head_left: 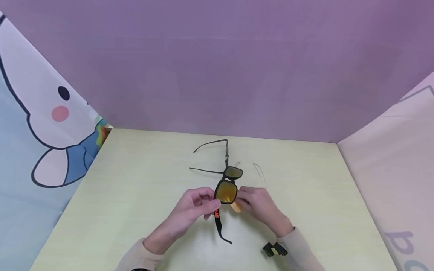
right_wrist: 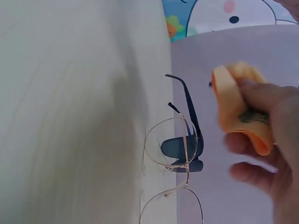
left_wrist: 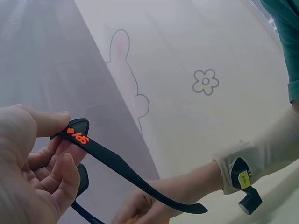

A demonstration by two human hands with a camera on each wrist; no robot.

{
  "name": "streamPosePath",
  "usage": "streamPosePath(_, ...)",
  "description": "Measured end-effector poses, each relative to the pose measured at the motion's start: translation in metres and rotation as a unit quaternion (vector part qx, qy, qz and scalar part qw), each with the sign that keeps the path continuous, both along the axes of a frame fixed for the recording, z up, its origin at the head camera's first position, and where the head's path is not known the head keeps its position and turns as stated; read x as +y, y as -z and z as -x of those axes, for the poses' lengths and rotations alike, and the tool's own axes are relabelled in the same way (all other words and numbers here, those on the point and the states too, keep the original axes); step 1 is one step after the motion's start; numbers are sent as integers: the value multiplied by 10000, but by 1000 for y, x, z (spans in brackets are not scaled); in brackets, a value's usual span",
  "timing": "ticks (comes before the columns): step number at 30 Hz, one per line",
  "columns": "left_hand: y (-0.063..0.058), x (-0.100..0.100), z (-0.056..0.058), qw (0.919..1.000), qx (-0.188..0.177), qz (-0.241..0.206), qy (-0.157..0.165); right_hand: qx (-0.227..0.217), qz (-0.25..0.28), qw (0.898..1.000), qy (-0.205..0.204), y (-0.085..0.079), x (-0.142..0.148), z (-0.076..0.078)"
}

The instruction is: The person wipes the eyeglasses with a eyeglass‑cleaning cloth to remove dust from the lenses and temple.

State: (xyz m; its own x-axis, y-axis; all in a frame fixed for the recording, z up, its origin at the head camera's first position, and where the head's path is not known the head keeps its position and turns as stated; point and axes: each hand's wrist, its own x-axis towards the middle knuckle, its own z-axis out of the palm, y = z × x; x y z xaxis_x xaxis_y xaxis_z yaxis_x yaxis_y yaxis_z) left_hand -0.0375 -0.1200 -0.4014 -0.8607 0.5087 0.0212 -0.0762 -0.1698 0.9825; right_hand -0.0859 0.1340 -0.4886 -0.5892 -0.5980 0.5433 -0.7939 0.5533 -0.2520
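Note:
My left hand (head_left: 190, 209) pinches black sunglasses (head_left: 226, 192) by the corner of the frame, thumb on the near hinge. Their orange mirrored lenses face up in the head view, and one temple (left_wrist: 124, 165) with orange lettering points down toward me. Just right of the lower lens, my right hand (head_left: 259, 205) grips a folded orange cloth (right_wrist: 233, 100) between thumb and fingers. In the head view the hand hides most of that cloth. Behind the sunglasses, another dark frame (head_left: 226, 150) stands on the table.
Thin gold wire-rimmed glasses (right_wrist: 170, 164) lie on the table (head_left: 135, 169) beyond my right hand, partly hidden by it in the head view. A purple backdrop (head_left: 220, 75) rises at the far edge, with printed cloth panels (head_left: 51, 113) on both sides.

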Motion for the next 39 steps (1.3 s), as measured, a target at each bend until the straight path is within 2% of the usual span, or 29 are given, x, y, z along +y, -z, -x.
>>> streamPosePath(2,1,0,0,10000,14,21,-42,223,621,9978,17,0,1,2)
streamPosePath(4,2,0,1,10000,22,37,-74,350,1362,9900,89,-2,1,3)
streamPosePath(7,3,0,2,9999,29,30,-94,395,2364,9705,254,-2,1,5)
streamPosePath(11,5,-1,2,10000,38,-35,-75,193,3120,9461,852,-3,-1,6)
streamPosePath(13,5,-1,2,9999,92,-89,-39,-281,3345,9343,1198,-5,-2,6)
streamPosePath(16,5,0,3,9996,214,-191,79,-1578,3747,9038,1333,-9,-5,4)
streamPosePath(20,5,0,3,9987,386,-283,176,-3143,3951,8581,937,-14,-8,3)
streamPosePath(24,5,-1,3,9982,488,-334,133,-3890,3809,8363,651,-9,-8,0)
streamPosePath(30,8,-3,4,9982,513,-318,38,-4795,3480,8028,670,2,-9,-6)
streamPosePath(31,9,-3,5,9984,481,-288,30,-4864,3471,7985,739,2,-10,-6)
streamPosePath(33,10,-3,5,9990,393,-208,31,-4871,3490,7960,849,-2,-10,-4)
streamPosePath(38,12,-2,4,9991,403,-85,107,-4613,3616,8046,953,-18,-10,4)
streamPosePath(39,11,-2,4,9988,461,-95,118,-4621,3671,8017,945,-19,-10,5)
